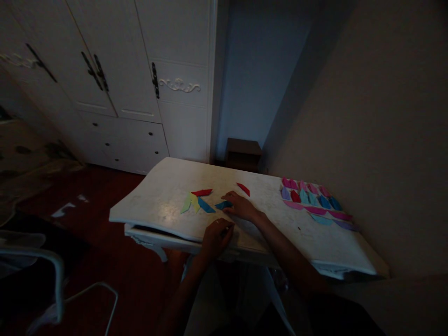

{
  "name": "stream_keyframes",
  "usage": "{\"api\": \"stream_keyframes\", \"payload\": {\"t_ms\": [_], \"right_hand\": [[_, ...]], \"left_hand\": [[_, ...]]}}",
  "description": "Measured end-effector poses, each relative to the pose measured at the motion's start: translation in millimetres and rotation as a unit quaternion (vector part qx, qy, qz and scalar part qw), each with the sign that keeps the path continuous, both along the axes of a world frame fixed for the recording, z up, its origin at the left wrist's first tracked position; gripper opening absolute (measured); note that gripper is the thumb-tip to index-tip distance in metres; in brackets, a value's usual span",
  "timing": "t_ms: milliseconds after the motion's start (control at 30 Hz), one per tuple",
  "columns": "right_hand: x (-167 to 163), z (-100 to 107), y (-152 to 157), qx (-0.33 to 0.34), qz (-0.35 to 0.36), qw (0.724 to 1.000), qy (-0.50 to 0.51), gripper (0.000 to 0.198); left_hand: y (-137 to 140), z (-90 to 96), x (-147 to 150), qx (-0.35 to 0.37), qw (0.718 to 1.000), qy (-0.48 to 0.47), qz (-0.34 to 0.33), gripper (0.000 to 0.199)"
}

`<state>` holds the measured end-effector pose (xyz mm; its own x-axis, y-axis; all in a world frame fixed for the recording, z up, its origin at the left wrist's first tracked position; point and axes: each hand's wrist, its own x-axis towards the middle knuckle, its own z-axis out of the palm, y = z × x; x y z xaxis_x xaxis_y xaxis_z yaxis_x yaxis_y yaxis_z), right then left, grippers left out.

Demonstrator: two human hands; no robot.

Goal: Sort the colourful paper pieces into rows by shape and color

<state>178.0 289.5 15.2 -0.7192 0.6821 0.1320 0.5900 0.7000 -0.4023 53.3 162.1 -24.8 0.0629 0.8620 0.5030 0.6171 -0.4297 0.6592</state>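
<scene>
My right hand [241, 206] is at the blue folded paper piece [222, 205], its thumb and fingers closed on the piece's right end at the tabletop. Close to the table's front edge, my left hand [217, 237] is curled, and whatever its fingers may hold is hidden. Left of the hands lie several folded paper pieces: a red one [202, 192], a yellow one [195, 203], a pale green one [186, 203] and another blue strip [206, 205]. They lie close together in a fan. Beyond my right hand rests a separate red strip [243, 189].
At the right end of the white table [150, 196], rows of pink, purple, red and blue folded papers [304, 198] lie near the wall. A white wardrobe [185, 116] and a small brown cabinet [244, 147] stand behind. A pale tubular frame [58, 275] is at lower left.
</scene>
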Motion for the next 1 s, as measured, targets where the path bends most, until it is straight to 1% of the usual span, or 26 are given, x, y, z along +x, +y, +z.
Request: {"api": "stream_keyframes", "payload": {"t_ms": [100,133,233,333,400,467,567,700,767,833,933,1000], "right_hand": [[-4,-3,3,-0.001,0.007,1.000,-0.020,0.030],[-4,-3,3,-0.002,0.009,1.000,-0.016,0.029],[-1,-4,8,-0.009,-0.001,1.000,0.025,0.035],[2,-4,15,-0.010,-0.032,0.997,0.072,0.038],[0,-3,20,-0.002,-0.052,0.995,0.086,0.038],[-7,-2,23,0.003,-0.054,0.995,0.083,0.038],[-28,3,20,0.004,-0.009,0.998,0.059,0.038],[-67,12,10,0.003,0.114,0.993,0.025,0.046],[-87,18,8,0.009,0.159,0.987,-0.001,0.050],[-103,22,7,0.018,0.178,0.983,-0.034,0.053],[-121,28,6,0.032,0.172,0.980,-0.093,0.062],[-129,30,4,0.043,0.169,0.976,-0.133,0.064]], "left_hand": [[0,0.1,1,-0.001,1.000,-0.004,0.007,0.018],[0,0.2,1,0.000,1.000,-0.005,0.008,0.018],[0,0.4,2,0.005,1.000,-0.006,0.012,0.018],[-1,0.3,3,0.011,1.000,-0.002,0.015,0.017],[-1,0.0,3,0.015,1.000,-0.005,0.014,0.017],[-1,-0.6,3,0.018,1.000,-0.008,0.015,0.017],[-1,-1.4,2,0.018,1.000,0.011,0.016,0.015],[-1,-1.1,1,0.001,0.999,0.050,0.009,0.015],[-1,-1.0,1,-0.008,0.998,0.062,0.007,0.014],[0,-1.7,1,-0.012,0.997,0.070,0.004,0.015],[2,-4.0,1,-0.009,0.997,0.077,0.002,0.015],[2,-5.8,2,-0.012,0.996,0.089,0.007,0.014]]}}
